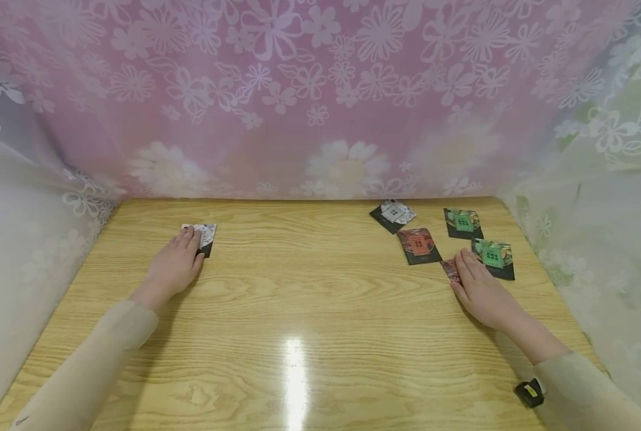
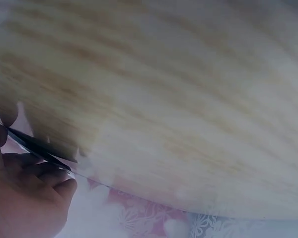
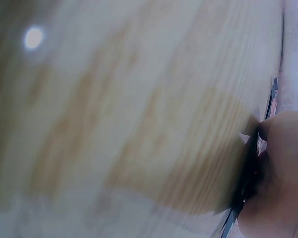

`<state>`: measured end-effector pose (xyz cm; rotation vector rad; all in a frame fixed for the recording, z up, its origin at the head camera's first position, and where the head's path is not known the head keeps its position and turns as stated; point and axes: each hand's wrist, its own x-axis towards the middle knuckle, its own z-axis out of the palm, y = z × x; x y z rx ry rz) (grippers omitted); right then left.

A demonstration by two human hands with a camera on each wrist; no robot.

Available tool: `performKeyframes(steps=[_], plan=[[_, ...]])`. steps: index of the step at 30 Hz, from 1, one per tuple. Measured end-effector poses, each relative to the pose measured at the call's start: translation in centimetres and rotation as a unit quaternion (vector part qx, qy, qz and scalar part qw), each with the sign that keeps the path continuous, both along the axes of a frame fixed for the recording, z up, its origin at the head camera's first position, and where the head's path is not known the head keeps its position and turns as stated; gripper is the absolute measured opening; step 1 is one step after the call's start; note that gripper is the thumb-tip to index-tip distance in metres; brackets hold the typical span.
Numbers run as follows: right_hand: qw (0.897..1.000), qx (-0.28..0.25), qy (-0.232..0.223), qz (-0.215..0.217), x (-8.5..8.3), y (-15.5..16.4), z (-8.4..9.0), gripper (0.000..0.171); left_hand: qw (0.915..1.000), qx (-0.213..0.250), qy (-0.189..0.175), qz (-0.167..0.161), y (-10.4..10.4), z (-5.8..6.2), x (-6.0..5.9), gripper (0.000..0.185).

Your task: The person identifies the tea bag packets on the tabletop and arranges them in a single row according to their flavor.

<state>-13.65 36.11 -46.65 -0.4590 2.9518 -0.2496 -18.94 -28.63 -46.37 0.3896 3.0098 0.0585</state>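
Fingers straight, unclamped, the left hand (image 1: 176, 261) rests on a white-and-black packet (image 1: 209, 232), the right hand (image 1: 482, 293) on a red packet (image 1: 450, 271), likely steadying each.

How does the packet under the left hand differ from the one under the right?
The left packet shows white and black; the right packet shows a reddish part.
The left packet lies apart from the others, while the right packet sits near a red packet and a green packet.
Both are partly hidden, by the left hand and right hand.
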Motion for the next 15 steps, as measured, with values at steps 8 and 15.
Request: performKeyframes(steps=[8,15], plan=[[1.000,-0.002,-0.001,0.001,-0.01,0.08,-0.10,0.071,0.9999,-0.006,-0.007,0.007,0.09,-0.09,0.67,0.064],[1.000,-0.004,0.000,0.003,-0.01,0.12,-0.11,0.070,1.0000,-0.007,0.003,0.006,0.15,-0.12,0.91,0.064]])
